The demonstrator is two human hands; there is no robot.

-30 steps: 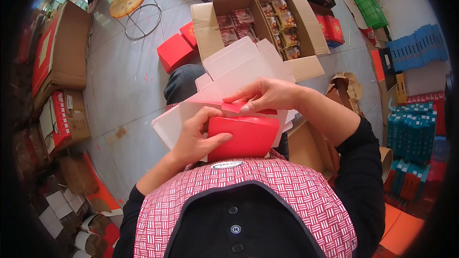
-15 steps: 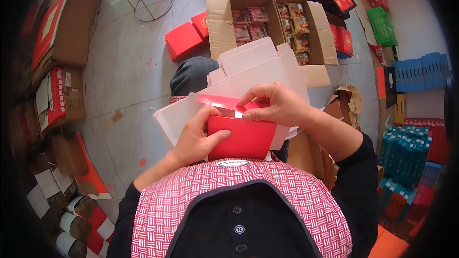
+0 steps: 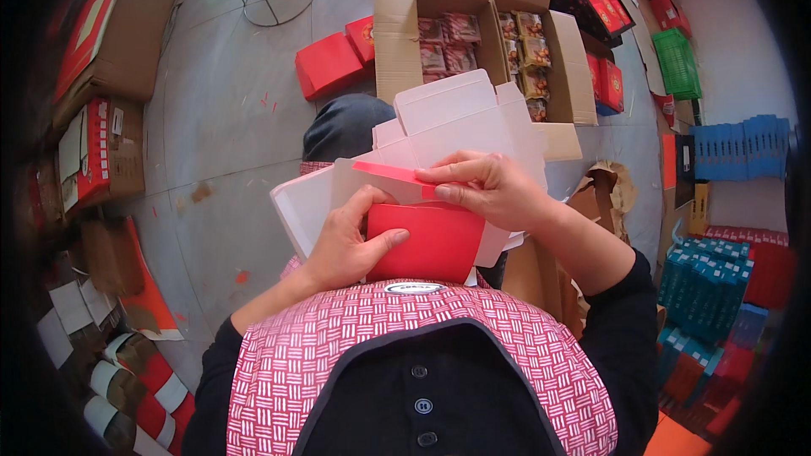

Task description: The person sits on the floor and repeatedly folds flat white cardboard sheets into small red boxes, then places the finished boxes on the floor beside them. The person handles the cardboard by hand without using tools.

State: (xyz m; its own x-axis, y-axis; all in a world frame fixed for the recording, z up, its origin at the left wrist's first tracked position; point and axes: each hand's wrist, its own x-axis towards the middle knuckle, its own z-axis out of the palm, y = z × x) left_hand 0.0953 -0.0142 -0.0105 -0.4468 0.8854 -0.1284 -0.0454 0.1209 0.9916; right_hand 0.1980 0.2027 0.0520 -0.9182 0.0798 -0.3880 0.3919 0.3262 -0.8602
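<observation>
Gripping the red-and-white box blank [image 3: 422, 203], left hand [image 3: 346, 241] clasps its lower edge, right hand [image 3: 490, 190] pinches the red flap.

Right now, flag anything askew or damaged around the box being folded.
Nothing looks damaged. The red-and-white carton is only half folded, flaps splayed, held by left hand and right hand. Red scraps litter the floor.

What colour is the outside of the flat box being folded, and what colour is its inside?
In the head view, the flat box is red outside and white inside.
</observation>
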